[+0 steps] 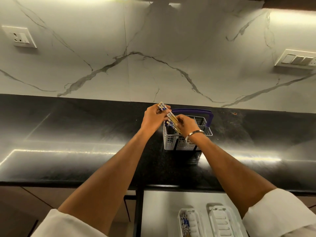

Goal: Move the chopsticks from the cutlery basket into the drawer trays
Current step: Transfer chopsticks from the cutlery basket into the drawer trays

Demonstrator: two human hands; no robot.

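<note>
A grey cutlery basket (172,141) with a purple handle (193,110) stands on the black counter. Over its left side my left hand (153,119) grips a bunch of chopsticks (161,106) with blue-and-white patterned tops. My right hand (186,124) holds more wooden chopsticks (173,120) slanting out of the basket, just beside the left hand. Below the counter an open white drawer (157,211) holds two white trays. The left tray (185,223) has several chopsticks lying in it; the right tray (222,221) looks empty.
The black counter (85,151) runs the full width under a marble wall. A socket plate (19,36) is on the wall at left and a switch plate (296,59) at right. A metal bangle (195,134) sits on my right wrist.
</note>
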